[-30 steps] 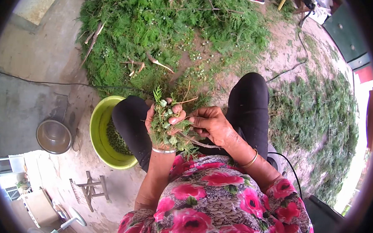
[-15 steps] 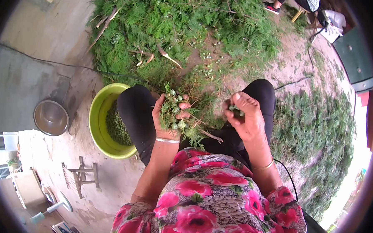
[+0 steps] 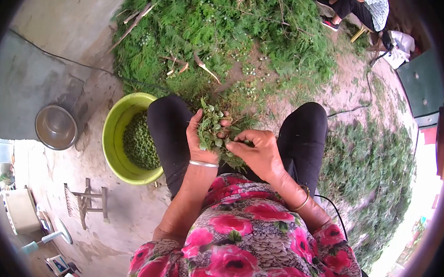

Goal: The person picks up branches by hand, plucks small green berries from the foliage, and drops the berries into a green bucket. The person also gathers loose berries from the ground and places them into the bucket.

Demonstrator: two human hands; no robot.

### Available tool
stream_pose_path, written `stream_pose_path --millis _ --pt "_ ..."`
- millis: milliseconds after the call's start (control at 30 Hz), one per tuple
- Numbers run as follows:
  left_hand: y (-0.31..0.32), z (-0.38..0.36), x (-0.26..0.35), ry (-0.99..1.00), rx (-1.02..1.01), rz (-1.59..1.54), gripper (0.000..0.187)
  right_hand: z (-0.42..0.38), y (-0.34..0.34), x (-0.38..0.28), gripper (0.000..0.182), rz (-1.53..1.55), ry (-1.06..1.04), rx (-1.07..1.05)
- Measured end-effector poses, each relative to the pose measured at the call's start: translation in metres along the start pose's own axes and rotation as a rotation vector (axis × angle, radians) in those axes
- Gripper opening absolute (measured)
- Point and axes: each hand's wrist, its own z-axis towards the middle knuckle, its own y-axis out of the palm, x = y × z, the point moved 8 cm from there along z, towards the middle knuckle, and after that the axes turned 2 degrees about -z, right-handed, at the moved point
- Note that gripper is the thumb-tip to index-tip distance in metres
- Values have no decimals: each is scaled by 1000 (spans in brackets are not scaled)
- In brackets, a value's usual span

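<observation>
The leafy bunch [image 3: 213, 129] sits between the knees [image 3: 165, 131], clasped in the left hand [image 3: 197, 143]; the right hand [image 3: 257, 152], apart a moment ago, is back at its edge, so both meet there again, though what the right pinches I can't tell. The yellow-green tub [image 3: 111, 143] stands by the left knee.

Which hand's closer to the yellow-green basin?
Left. The left hand, holding the leafy sprigs, is to the basin's right, across the left knee. The right hand is farther right, fingertips at the sprigs.
</observation>
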Motion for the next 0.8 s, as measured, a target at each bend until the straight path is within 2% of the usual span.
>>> stream_pose_path --millis 33,67,133,167,267,400,467,600,667,700,733,800 --pt "-3 -2 0 20 59 -20 44 1 4 6 13 220 22 -54" --pt "-5 -4 1 22 59 -23 44 2 3 7 13 217 22 -56" --pt "-10 -4 -4 -70 57 -172 48 0 11 25 9 749 268 -120" --pt "-13 -3 -2 -72 44 -167 50 0 12 26 14 892 235 -133" --pt "-16 -4 1 -111 -68 -258 45 -1 10 27 17 1061 257 -163" --pt "-10 -5 1 -122 -76 -259 45 -2 6 19 18 1058 191 -197" --pt "-8 -7 3 -82 -48 -243 45 -2 8 12 21 1155 176 -257" --pt "-7 -9 3 -58 -50 -245 44 -5 3 2 18 1207 209 -231" --pt "-11 -8 2 -64 2 -266 44 -8 -7 7 14 481 146 -157" --pt "-13 -7 4 -24 31 -206 38 -7 -11 -10 14 197 -121 -27" --pt "-15 -7 3 -23 31 -207 38 -11 -8 -14 16 42 -137 -36" --pt "-21 -4 3 -20 54 -196 43 -16 0 -22 17 -95 -340 44"
